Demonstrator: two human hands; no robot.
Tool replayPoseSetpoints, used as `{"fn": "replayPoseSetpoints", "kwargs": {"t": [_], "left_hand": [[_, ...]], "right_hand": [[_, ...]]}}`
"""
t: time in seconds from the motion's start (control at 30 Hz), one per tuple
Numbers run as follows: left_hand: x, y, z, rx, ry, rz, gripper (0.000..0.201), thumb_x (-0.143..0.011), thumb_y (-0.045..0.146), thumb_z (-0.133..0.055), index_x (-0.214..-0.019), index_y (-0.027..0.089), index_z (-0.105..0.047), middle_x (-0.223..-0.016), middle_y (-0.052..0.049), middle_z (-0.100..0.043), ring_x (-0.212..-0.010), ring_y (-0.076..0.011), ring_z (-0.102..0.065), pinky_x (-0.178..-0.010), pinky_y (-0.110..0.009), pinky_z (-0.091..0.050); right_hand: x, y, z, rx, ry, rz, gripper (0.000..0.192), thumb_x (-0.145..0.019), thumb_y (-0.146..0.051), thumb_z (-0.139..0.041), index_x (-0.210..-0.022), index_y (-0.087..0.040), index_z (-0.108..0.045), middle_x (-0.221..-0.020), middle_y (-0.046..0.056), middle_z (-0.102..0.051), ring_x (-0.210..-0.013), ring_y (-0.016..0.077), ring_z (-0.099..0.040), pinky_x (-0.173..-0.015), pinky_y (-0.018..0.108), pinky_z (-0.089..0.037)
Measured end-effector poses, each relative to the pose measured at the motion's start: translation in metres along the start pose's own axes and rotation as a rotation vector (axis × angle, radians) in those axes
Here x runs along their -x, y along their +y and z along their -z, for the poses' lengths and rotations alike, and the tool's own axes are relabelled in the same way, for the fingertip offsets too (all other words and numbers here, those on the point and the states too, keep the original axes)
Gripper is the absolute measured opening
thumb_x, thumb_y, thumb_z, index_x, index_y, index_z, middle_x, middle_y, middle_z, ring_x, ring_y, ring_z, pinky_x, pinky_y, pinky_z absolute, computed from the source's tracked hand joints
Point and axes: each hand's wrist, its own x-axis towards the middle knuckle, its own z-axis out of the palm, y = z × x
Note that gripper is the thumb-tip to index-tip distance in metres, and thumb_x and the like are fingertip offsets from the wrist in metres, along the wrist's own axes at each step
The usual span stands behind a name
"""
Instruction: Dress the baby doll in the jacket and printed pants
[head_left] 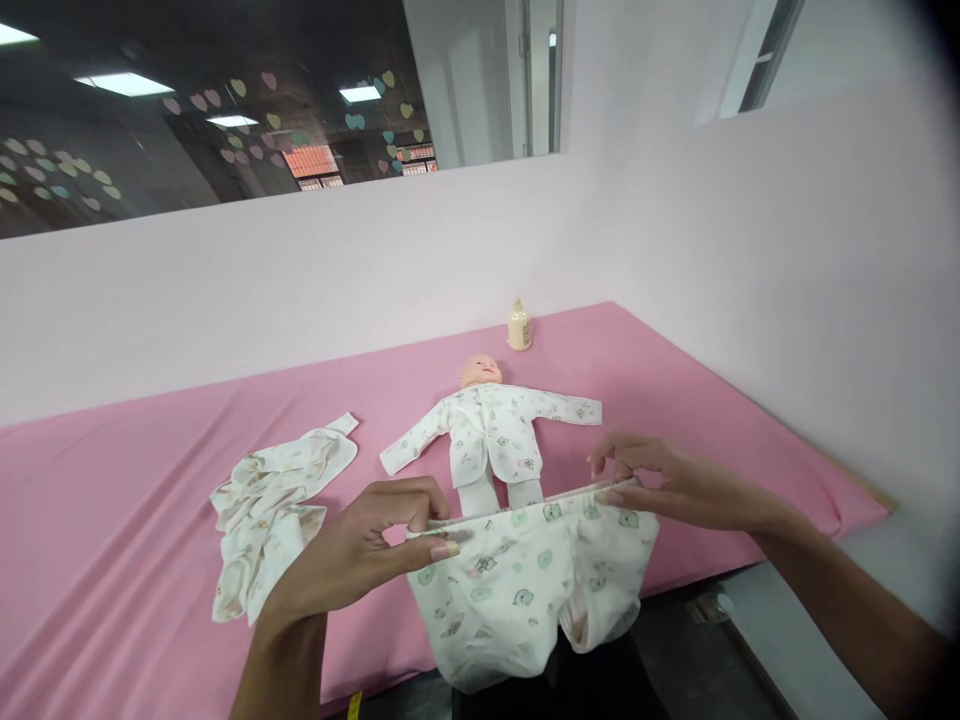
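Stretched between my two hands is a pair of white baby pants (pixel 517 580) with green and grey animal prints. My left hand (pixel 375 545) pinches the waistband at its left end, thumb in front. At the right end, the thumb and fingers of my right hand (pixel 660 480) grip the same waistband. Just beyond the pants, a baby doll (pixel 481 370) lies on its back, its head toward the wall. It wears a white printed jacket (pixel 495 430) with both sleeves spread out, and white legwear shows below the hem. The waistband hides the doll's feet.
A pink sheet (pixel 405 400) covers the bed. Crumpled white printed baby clothes (pixel 277 510) lie left of the doll. Behind its head, a cream pump bottle (pixel 519 325) stands near the white wall (pixel 300 290). Above the wall is a window (pixel 262 100) with heart stickers.
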Motion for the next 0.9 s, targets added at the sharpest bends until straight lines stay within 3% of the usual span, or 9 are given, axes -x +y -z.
{"fn": "replayPoseSetpoints", "kwargs": {"t": [0.13,0.3,0.4,0.57,0.73,0.8,0.9], "left_hand": [[-0.010,0.002,-0.008,-0.001,-0.038,0.036,0.028,-0.090,0.033,-0.060,-0.068,0.019,-0.051,-0.086,-0.002,-0.063,-0.078,-0.0145,-0.056,-0.069,-0.024,-0.042],[-0.033,0.015,-0.026,-0.073,-0.086,-0.055,0.024,-0.094,0.035,-0.057,-0.077,0.018,-0.055,-0.090,-0.002,-0.059,-0.080,-0.0129,-0.054,-0.073,-0.024,-0.041],[-0.039,0.016,-0.032,-0.139,-0.107,-0.121,0.024,-0.095,0.034,-0.056,-0.077,0.017,-0.054,-0.087,-0.001,-0.055,-0.077,-0.0115,-0.051,-0.071,-0.024,-0.039],[-0.038,0.015,-0.030,-0.128,-0.089,-0.147,0.025,-0.093,0.033,-0.060,-0.076,0.017,-0.052,-0.090,0.000,-0.055,-0.079,-0.0104,-0.049,-0.071,-0.023,-0.038],[-0.039,0.018,-0.032,-0.125,-0.115,-0.172,0.021,-0.094,0.036,-0.058,-0.083,0.019,-0.062,-0.094,-0.001,-0.057,-0.084,-0.0103,-0.052,-0.074,-0.023,-0.039],[-0.039,0.018,-0.033,-0.141,-0.107,-0.166,0.023,-0.094,0.037,-0.058,-0.083,0.018,-0.063,-0.094,-0.001,-0.056,-0.083,-0.0100,-0.051,-0.073,-0.023,-0.038],[-0.039,0.019,-0.036,-0.149,-0.062,-0.159,0.025,-0.094,0.037,-0.057,-0.081,0.017,-0.062,-0.093,-0.001,-0.055,-0.082,-0.0102,-0.051,-0.073,-0.023,-0.039]], "right_hand": [[-0.003,-0.007,-0.012,0.021,0.004,0.098,0.021,-0.088,-0.044,-0.063,-0.090,-0.024,-0.066,-0.113,0.006,-0.062,-0.108,0.0222,-0.056,-0.089,0.036,-0.049],[-0.024,-0.030,-0.041,-0.173,-0.231,0.196,0.047,-0.079,-0.044,-0.075,-0.121,-0.029,-0.062,-0.119,0.003,-0.062,-0.113,0.0206,-0.055,-0.099,0.036,-0.045],[-0.036,-0.033,-0.058,-0.290,-0.280,0.186,0.040,-0.082,-0.045,-0.071,-0.115,-0.025,-0.061,-0.111,0.002,-0.063,-0.104,0.0175,-0.059,-0.092,0.032,-0.048],[-0.035,-0.028,-0.068,-0.183,-0.016,0.261,0.045,-0.081,-0.035,-0.074,-0.121,-0.025,-0.055,-0.118,0.005,-0.055,-0.110,0.0179,-0.053,-0.096,0.033,-0.045],[-0.028,-0.036,-0.069,-0.186,-0.060,0.263,0.008,-0.085,-0.022,-0.067,-0.091,-0.021,-0.062,-0.108,0.002,-0.056,-0.098,0.0141,-0.055,-0.089,0.029,-0.045],[-0.027,-0.036,-0.066,-0.290,-0.101,0.236,0.008,-0.085,-0.022,-0.068,-0.088,-0.020,-0.060,-0.100,0.001,-0.057,-0.089,0.0119,-0.055,-0.082,0.027,-0.045],[-0.030,-0.027,-0.064,-0.599,-0.236,0.164,0.010,-0.086,-0.026,-0.068,-0.088,-0.019,-0.060,-0.076,-0.004,-0.054,-0.064,0.0067,-0.046,-0.060,0.021,-0.038]]}}
